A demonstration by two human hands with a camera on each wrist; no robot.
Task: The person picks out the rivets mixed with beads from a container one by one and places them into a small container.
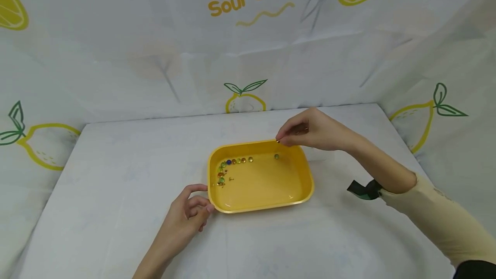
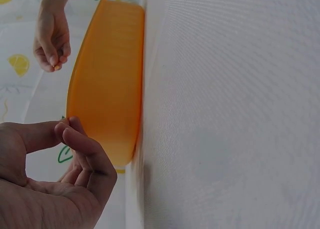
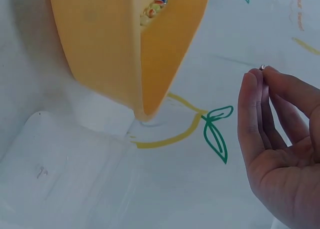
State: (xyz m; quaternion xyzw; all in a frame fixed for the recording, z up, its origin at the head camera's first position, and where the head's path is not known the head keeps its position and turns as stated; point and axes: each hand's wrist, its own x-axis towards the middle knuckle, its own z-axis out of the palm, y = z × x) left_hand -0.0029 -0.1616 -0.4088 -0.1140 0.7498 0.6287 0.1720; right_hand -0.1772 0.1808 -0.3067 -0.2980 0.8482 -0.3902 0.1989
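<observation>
Presently, tray: yellow tray [image 1: 263,189], just below ctr of head view on white tabletop [image 1: 116,210]; est. light, stiff plastic, apt to skid if nudged; best hold, rim at a corner.
L hand: your left hand [image 1: 187,214] at tray's 8 o'clock, thumb & bent fingers gripping rim corner, seemingly lightly.
R hand: your right hand [image 1: 311,130] at tray's 1 o'clock, thumb & fingertips pinching a tiny metallic bit [image 3: 262,67].
Held bit: by far rim, approx. 1 o'clock; shape too small to tell. Est. hard, near-weightless, slick; take by its sides w/ fingertip pads.
Beads: glassy beads [image 1: 228,162] along tray floor, 9 to 12 o'clock; lone bead [image 1: 276,156] at 1. Est. smooth, apt to roll; glass or plastic, can't tell. Pinch at opp. sides.
Loose bits: small metal bits [image 1: 231,179] beside beads, approx. 9 o'clock; est. fiddly, light.
Clear box: clear container [image 3: 70,184] at 8 o'clock in R wrist view, near tray.
</observation>
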